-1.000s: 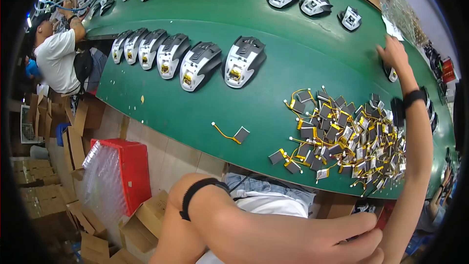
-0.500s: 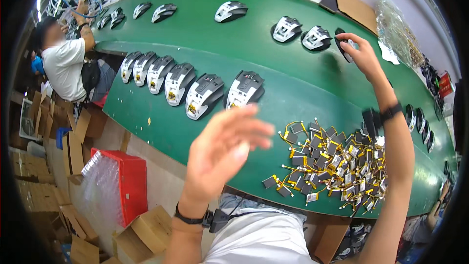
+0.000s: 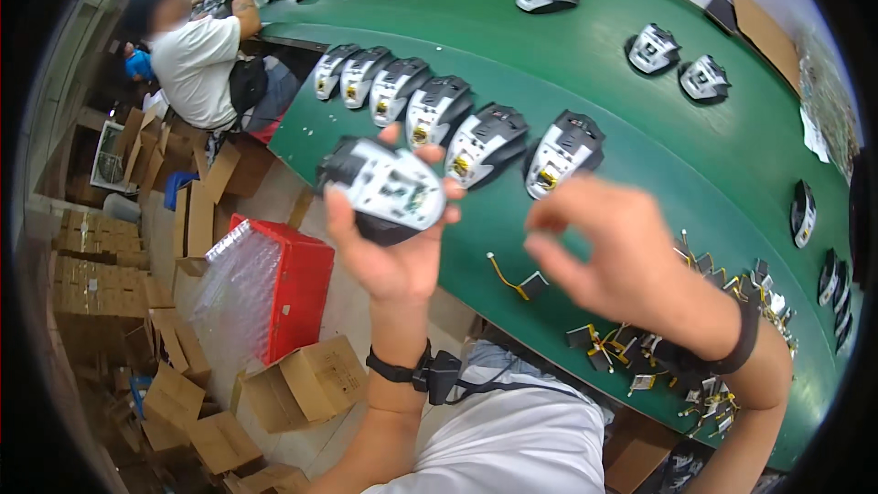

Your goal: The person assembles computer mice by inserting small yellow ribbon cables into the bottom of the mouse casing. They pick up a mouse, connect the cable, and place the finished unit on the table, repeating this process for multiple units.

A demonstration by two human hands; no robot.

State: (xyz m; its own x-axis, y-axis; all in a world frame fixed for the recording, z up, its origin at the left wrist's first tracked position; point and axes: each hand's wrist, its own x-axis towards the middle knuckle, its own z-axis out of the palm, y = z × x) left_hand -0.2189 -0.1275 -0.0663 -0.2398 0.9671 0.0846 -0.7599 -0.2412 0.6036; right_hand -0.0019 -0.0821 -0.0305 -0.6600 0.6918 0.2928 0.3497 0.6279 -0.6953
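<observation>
Our left hand grips mouse shell, fingers curled round it; our right hand beside, right, empty, fingers loosely bent, near belt

Left hand raised near centre, fingers wrapped round an unfinished computer mouse, circuit board facing up. Right hand at 3 o'clock of it, held loose, gripping nothing. Behind, toward 12 o'clock, six open mouse shells lined up on the green counter. At 5 o'clock, a heap of small wired parts. At 8 o'clock, a red crate on the floor.
</observation>
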